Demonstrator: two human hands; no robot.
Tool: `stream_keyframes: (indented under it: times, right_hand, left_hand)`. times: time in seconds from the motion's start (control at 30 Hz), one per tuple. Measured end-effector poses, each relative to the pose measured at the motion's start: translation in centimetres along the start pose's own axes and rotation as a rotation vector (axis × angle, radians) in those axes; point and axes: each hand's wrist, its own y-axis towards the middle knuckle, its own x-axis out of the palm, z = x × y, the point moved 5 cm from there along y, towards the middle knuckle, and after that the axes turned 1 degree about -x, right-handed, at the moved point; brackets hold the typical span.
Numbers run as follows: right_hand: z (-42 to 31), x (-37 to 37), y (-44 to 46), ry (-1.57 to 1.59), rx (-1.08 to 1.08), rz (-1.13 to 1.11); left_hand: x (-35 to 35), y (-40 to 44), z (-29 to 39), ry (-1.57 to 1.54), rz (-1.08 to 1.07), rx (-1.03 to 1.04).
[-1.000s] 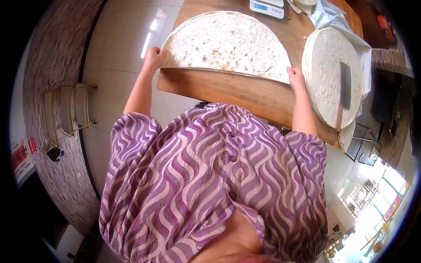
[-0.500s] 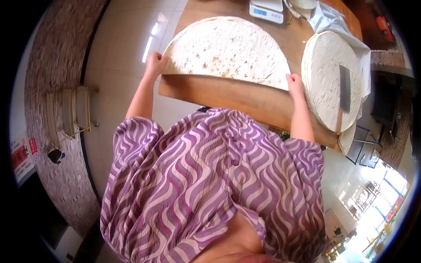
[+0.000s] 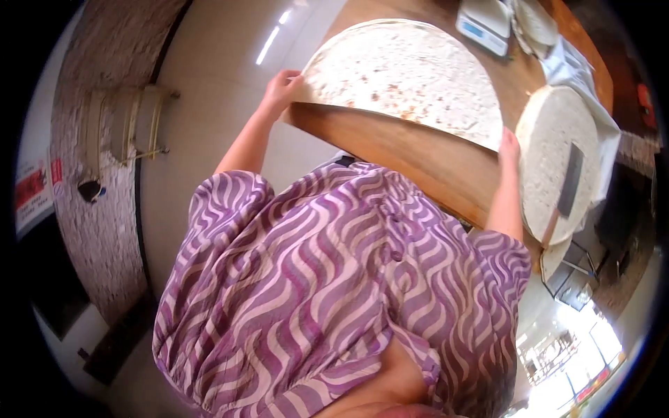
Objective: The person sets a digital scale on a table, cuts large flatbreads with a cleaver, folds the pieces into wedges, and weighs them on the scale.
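A large folded flatbread (image 3: 411, 73), pale with browned spots, forms a half circle over the wooden table (image 3: 390, 132). Its straight fold faces me. My left hand (image 3: 284, 87) is closed on its left corner, fingers partly hidden. At the right corner, my right hand (image 3: 509, 150) grips the edge, most of its fingers out of sight. Just right of that hand lies a stack of round flatbreads (image 3: 547, 139). On the stack rests a knife (image 3: 571, 180) with a wide dark blade and a wooden handle.
A digital scale (image 3: 483, 26) stands at the back of the table, beside more flatbread pieces (image 3: 535, 28). White cloth (image 3: 568, 66) lies behind and under the stack. A metal-framed stand (image 3: 575, 272) is past the table's right end.
My view has turned, so the table and everything on it appear shifted right and tilted. Both hands still hold the folded flatbread at its corners.
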Motion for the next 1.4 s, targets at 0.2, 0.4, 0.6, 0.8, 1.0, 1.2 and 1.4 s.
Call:
stream_keyframes:
  times: [0.2, 0.4, 0.6, 0.8, 1.0, 1.2, 1.4]
  right_hand:
    - [8.5, 2.2, 2.6, -0.025, -0.078, 0.155]
    - [-0.2, -1.6, -0.8, -0.109, 0.021, 0.254]
    - [-3.5, -1.0, -3.8, -0.373, -0.387, 0.017]
    - [-3.7, -2.4, -3.8, -0.677, -0.488, -0.029]
    - [-5.6, -3.1, -2.8, -0.712, -0.45, -0.237]
    - [-4.8, -2.6, -1.9, -0.601, -0.417, -0.279]
    - [-5.8, -7.8, -4.3, -0.479, -0.657, 0.034]
  left_hand:
    - [2.3, -0.7, -1.1, -0.181, -0.17, -0.095]
    - [5.8, -4.8, -1.3, 0.142, -0.073, 0.0]
    - [7.2, -8.6, 4.5, 0.761, 0.166, 0.605]
    - [7.2, -7.0, 4.4, 0.734, 0.015, 0.484]
    - [7.1, -7.1, 4.8, 0.773, 0.024, 0.512]
    - [7.0, -7.7, 4.7, 0.756, 0.041, 0.432]
    - [7.5, -6.9, 3.7, 0.687, 0.078, 0.469]
